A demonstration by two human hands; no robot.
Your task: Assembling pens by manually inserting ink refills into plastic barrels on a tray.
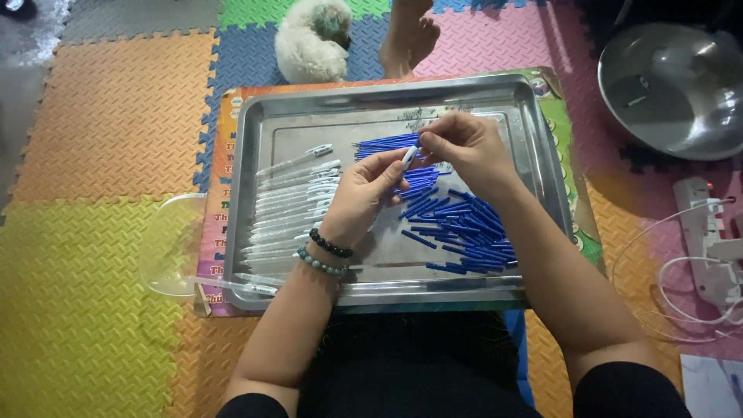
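Foam floor mats [116,116] in orange, yellow, blue and pink; steel tray [387,101] sits on a printed board across the person's lap.

- Left hand [364,197]: grip closed on a white pen barrel [409,157], pinched near its upper end, held above the tray's middle.
- Right hand [464,143]: fingertips pinched together at the barrel's tip. What it holds is too small to tell; possibly a blue piece.
- Row of white barrels [294,205] lies on the tray's left half; loose blue sticks [457,217] are heaped to the right, some beneath the hands.
- Metal bowl [673,85] and power strip [708,232] with white cables lie well apart, to the right.

Risks, as judged:
- Blue sticks are thin and round; a wrist brushing the heap could scatter them.
- The tray rests on a lap, so a knee shift could tilt it and set both piles rolling together.
- A slack pinch at the tip could drop the small part among the lookalike sticks.
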